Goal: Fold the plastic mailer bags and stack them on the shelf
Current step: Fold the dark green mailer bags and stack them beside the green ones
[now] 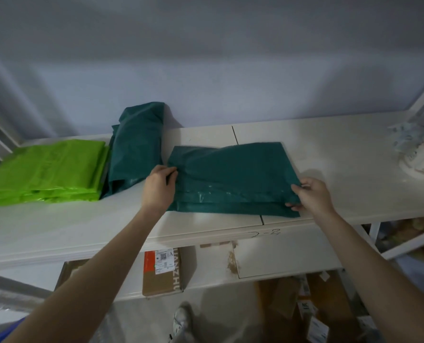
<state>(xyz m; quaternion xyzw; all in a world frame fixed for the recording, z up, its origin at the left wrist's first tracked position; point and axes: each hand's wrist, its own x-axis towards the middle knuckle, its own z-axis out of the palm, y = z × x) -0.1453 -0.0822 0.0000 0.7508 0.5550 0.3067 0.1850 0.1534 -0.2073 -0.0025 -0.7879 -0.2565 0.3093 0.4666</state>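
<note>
Floor and lower shelf: nearest the camera, a shoe (181, 318) stands on the floor; on the lower shelf board above it lies a cardboard box (162, 271) with an orange band and a printed label, and more cartons (312, 308) sit low on the right.
Arms: both bare forearms reach up and forward from the bottom corners, converging on the top shelf.
Shelf: a white shelf (342, 154) with a seam running front to back near its middle; handwritten marks show on its front edge.
Folded dark green bag: a dark green mailer bag (230, 179) lies flat on the shelf across the seam, between the two hands, its near edge close to the shelf's front lip.
Left hand: the left hand (157, 188) is at the bag's left edge, back of the hand up, thumb and fingers curled and pinching the edge near the upper left corner.
Right hand: the right hand (312, 195) is at the bag's near right corner, thumb on top and fingers curled under, pinching that edge.
Second dark green bag: further back and to the left, another dark green bag bundle (136, 144) stands loosely upright, its top leaning on the wall.
Green stack: a stack of bright green folded bags (45, 172) lies flat at the shelf's left, touching the dark bundle's side.
Far right: a crumpled white and pale blue wrapping (416, 149) rests near the shelf's right end.
Wall: a plain pale wall (206, 58) rises behind.
</note>
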